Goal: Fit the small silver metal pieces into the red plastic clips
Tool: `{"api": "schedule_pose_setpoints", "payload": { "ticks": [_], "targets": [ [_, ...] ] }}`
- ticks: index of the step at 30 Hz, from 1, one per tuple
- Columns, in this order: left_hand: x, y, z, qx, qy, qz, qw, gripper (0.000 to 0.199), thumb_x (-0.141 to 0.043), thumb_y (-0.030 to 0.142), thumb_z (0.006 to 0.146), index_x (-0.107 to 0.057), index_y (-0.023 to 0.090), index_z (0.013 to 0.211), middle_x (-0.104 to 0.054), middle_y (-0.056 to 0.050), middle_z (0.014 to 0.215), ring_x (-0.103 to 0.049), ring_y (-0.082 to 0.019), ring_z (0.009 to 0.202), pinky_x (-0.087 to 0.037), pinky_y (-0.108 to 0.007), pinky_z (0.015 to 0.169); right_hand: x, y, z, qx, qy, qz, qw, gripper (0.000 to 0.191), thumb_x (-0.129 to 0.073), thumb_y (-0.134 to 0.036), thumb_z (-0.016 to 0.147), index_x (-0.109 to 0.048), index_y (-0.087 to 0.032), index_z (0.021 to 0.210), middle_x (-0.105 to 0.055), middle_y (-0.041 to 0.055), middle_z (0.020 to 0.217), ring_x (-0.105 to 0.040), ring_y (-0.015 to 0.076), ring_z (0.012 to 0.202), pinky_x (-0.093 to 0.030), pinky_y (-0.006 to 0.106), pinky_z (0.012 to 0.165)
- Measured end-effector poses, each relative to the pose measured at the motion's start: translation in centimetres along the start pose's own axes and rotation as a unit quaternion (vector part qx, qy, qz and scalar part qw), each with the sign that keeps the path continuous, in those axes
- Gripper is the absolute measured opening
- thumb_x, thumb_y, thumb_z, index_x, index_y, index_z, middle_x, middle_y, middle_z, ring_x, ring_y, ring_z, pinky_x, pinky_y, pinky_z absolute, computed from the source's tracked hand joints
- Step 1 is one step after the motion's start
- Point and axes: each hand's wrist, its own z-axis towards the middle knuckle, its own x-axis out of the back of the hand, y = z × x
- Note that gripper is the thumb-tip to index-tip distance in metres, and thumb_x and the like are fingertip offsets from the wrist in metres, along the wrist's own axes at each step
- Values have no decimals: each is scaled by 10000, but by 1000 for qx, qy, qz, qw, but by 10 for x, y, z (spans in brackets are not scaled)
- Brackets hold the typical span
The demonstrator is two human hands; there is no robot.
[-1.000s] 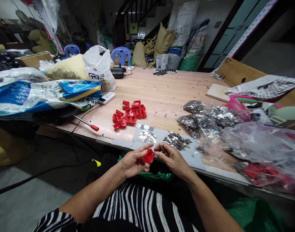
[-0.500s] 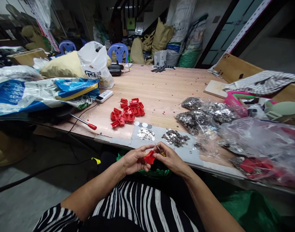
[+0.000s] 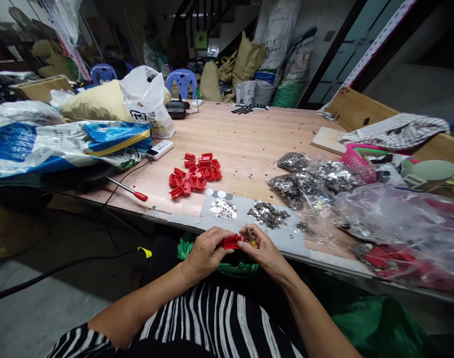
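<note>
My left hand [image 3: 206, 250] is closed around the left end of a small red plastic box [image 3: 231, 242], held just off the table's near edge. The thumb and a finger of my right hand [image 3: 260, 247] touch the box's right end. That same hand also holds a small screwdriver-like tool [image 3: 253, 241] with a yellow handle, its thin metal tip pointing up. On the grey mat [image 3: 242, 219] beyond my hands lie a heap of shiny silver pieces [image 3: 223, 209] and a heap of darker metal pieces [image 3: 268, 214]. More red boxes [image 3: 197, 174] are piled behind the mat.
Clear bags of metal parts [image 3: 305, 181] and a pink basket [image 3: 357, 161] stand on the right. A red-handled rod [image 3: 132, 192] juts over the left front edge beside a white power bank [image 3: 160, 149] with a cable. A green bag [image 3: 238, 268] hangs below my hands.
The red box has been turned to lie level, and my left hand has rolled over it with its back now upward. The tool in my right hand now points more upright.
</note>
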Motion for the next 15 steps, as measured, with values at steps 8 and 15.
{"api": "schedule_pose_setpoints", "payload": {
  "ticks": [8, 15],
  "targets": [
    [1, 1, -8, -37, -4, -44, 998, 308, -637, 162, 818, -604, 196, 1122, -683, -74, 1010, -622, -187, 942, -510, -319, 834, 2, 5, -15, -46, -46, 41, 997, 399, -675, -460, 772, -507, -217, 1040, -556, 6, 919, -480, 87, 655, -378, 228, 581],
    [2, -1, -9, -37, -7, -56, 998, 279, -619, 161, 825, -618, 186, 1103, -686, -78, 991, -624, -184, 929, -508, -314, 832, 0, 2, -15, -45, -56, 52, 996, 376, -688, -445, 765, -525, -211, 1010, -558, 8, 905, -467, 96, 669, -383, 233, 601]
  ]
}}
